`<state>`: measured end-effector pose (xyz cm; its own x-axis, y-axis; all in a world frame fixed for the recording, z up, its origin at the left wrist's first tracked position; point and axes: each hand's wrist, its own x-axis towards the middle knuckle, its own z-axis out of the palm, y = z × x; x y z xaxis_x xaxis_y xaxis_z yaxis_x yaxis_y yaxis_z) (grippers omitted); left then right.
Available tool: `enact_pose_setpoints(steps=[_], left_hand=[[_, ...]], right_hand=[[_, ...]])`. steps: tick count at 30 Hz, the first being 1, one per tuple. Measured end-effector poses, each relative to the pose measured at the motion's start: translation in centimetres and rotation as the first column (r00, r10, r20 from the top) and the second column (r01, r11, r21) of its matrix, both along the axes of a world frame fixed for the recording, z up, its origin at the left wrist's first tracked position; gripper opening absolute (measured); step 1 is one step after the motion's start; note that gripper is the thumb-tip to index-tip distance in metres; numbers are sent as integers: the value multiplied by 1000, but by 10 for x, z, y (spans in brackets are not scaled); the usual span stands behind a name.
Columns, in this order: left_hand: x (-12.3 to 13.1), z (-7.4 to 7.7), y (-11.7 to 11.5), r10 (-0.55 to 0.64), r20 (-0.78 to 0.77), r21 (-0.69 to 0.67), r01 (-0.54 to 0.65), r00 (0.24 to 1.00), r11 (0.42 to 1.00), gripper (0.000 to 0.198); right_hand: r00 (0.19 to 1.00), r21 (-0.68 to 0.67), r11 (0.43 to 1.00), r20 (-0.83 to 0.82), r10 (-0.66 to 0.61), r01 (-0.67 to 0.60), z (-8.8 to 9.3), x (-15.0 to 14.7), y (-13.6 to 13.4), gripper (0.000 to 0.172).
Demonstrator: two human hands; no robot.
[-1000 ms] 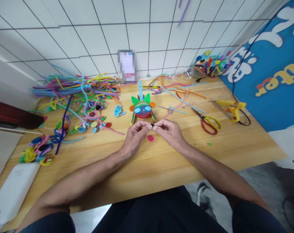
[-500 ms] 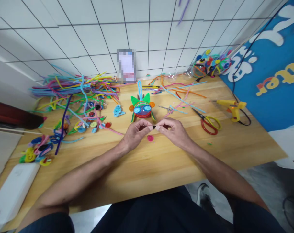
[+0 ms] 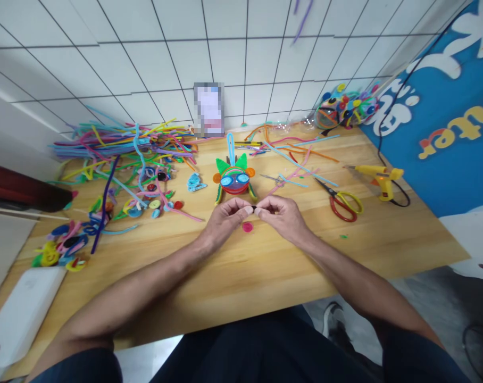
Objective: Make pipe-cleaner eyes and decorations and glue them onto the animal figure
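My left hand (image 3: 225, 219) and my right hand (image 3: 280, 214) meet fingertip to fingertip over the middle of the wooden table (image 3: 265, 271). Both pinch a small black piece (image 3: 253, 207) between thumbs and forefingers; what it is I cannot make out. A pink button (image 3: 247, 227) lies on the wood just under my hands. Right behind them stands a pipe-cleaner figure (image 3: 232, 178) with blue eyes, green ears and a blue loop on top.
A heap of coloured pipe cleaners (image 3: 122, 146) and buttons covers the back left. Scissors (image 3: 341, 201) and a yellow glue gun (image 3: 379, 178) lie on the right. A white box (image 3: 20, 314) sits at the near left corner. A bag of buttons (image 3: 345, 110) rests against the tiled wall.
My hands have stayed together at the same spot, with only small finger movements on the black piece. Nothing else has moved.
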<state>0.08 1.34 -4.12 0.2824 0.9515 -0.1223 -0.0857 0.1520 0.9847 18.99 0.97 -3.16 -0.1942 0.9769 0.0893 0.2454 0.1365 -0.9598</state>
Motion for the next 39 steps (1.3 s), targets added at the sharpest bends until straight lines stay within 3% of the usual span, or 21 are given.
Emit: enact_pose_setpoints(steps=[5, 10, 16, 21, 24, 27, 31, 39], left_hand=[[-13, 14, 13, -121, -299, 259, 203, 947, 944, 25], [-14, 17, 9, -28, -403, 393, 201, 915, 897, 15], [-11, 17, 9, 34, -161, 265, 10, 986, 964, 27], [-5, 16, 6, 127, 2, 133, -126, 992, 983, 37], [-6, 17, 7, 63, -33, 134, -58, 997, 989, 38], [-12, 21, 11, -13, -208, 260, 67, 978, 963, 28], [-16, 22, 12, 12, -352, 366, 126, 936, 922, 18], [-10, 19, 8, 22, -67, 149, -12, 998, 989, 37]], right_hand=[[987, 172, 983, 158, 32, -59, 3, 7, 3, 12], [950, 316, 940, 310, 25, -128, 4, 6, 2, 15], [979, 255, 966, 203, -27, -26, 13, -3, 3, 13], [996, 155, 988, 87, -30, 16, 14, -9, 6, 15], [990, 163, 987, 142, -19, -5, 14, -6, 8, 13], [963, 253, 966, 269, -11, -60, 14, -2, 8, 13], [938, 334, 936, 346, -15, -109, 15, 0, 7, 14], [992, 81, 994, 110, 65, -74, 15, 2, 11, 15]])
